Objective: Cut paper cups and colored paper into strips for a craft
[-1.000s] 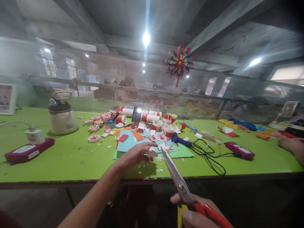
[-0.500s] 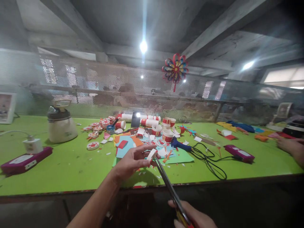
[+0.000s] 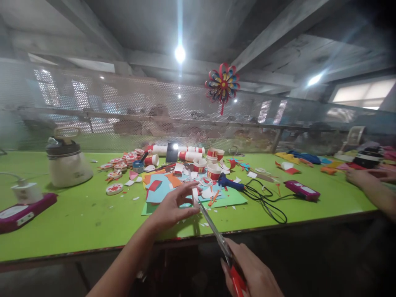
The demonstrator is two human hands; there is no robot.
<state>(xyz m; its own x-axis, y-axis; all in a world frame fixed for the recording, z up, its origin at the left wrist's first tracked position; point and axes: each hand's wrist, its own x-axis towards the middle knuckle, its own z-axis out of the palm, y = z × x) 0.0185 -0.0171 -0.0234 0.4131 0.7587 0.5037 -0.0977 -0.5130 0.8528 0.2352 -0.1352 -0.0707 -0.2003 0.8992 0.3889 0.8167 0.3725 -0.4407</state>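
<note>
Left hand [image 3: 176,206] pinches a small white piece [image 3: 195,197] between thumb and fingers, held up near the front edge of the green surface [image 3: 93,222]; right hand [image 3: 253,268] has its fingers wrapped round the red handles of the scissors [image 3: 213,225], tips at or just beside the piece, contact unclear. Blades edge-on, can't tell how far apart. Main risk: a nicked left thumb or fingertip, since the tips point right into that grip and the piece is small. Piece could also twist or slip if the pinch is loose, giving a crooked cut, or drop among the loose scraps and coloured sheets [image 3: 157,197] below and get lost. Blue glue gun [image 3: 230,182] lies just beyond; a wide swing of the right arm could snag its black cord [image 3: 280,216]. Versus half a second ago: white piece looks narrower and more upright, where it showed as a broader curved band; right hand sits higher in view, back of the hand now showing, red handle more visible. Camera has turned a bit right, so the kettle-like container [image 3: 66,167] sits further left and the white picture frame is gone from view.
</note>
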